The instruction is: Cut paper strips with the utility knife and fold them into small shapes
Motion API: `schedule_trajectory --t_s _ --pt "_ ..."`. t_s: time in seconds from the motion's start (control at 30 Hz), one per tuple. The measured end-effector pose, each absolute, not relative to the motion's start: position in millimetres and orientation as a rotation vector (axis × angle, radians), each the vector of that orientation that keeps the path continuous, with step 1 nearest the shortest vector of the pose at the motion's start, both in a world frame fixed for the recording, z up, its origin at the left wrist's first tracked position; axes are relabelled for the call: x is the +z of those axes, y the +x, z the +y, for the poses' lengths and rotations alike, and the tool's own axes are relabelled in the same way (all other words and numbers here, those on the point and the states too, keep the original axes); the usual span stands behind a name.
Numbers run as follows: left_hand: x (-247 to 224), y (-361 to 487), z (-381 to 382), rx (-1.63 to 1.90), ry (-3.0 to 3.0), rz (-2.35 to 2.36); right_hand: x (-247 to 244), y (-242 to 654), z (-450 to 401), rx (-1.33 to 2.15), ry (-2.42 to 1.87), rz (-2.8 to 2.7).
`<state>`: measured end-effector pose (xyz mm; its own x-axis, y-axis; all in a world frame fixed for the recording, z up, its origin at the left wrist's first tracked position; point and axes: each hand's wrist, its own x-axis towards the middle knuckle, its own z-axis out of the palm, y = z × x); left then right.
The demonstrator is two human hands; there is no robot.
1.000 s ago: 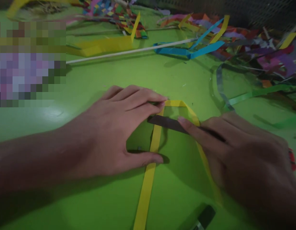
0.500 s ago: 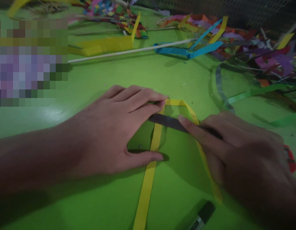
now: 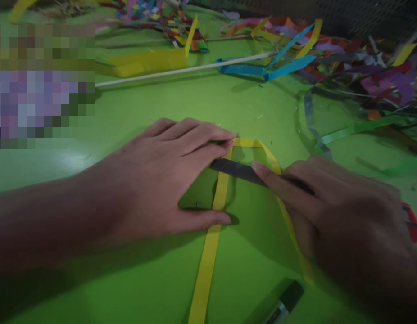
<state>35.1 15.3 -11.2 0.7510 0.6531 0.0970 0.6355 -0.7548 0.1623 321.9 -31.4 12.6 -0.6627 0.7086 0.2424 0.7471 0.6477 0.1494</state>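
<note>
Centre: left hand (image 3: 168, 175), thumb spread wide, pins yellow strip (image 3: 203, 274) — right hand (image 3: 343, 216) grips dark blade (image 3: 240, 171).

Dim picture, soft glare at left, dark shadowed corners.

A bright green counter (image 3: 161, 101) with a smooth, slightly glossy top fills most of the view. Beyond its far edge, at the upper right, stands a dark surface (image 3: 350, 15) patterned with small holes; whether it is a wall, a screen or part of some furniture cannot be told. The light is dim and uneven: a pale sheen (image 3: 68, 159) lies on the left of the counter, while the near corners sink into shadow. Coarse blurring hides the upper left.
</note>
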Motion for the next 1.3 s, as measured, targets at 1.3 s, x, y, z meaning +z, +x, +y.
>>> schedule_trajectory --t_s 1.3 --pt "-3.3 39.4 10.7 0.223 2.864 1.020 14.5 320.7 -33.4 -0.286 -1.298 -2.734"
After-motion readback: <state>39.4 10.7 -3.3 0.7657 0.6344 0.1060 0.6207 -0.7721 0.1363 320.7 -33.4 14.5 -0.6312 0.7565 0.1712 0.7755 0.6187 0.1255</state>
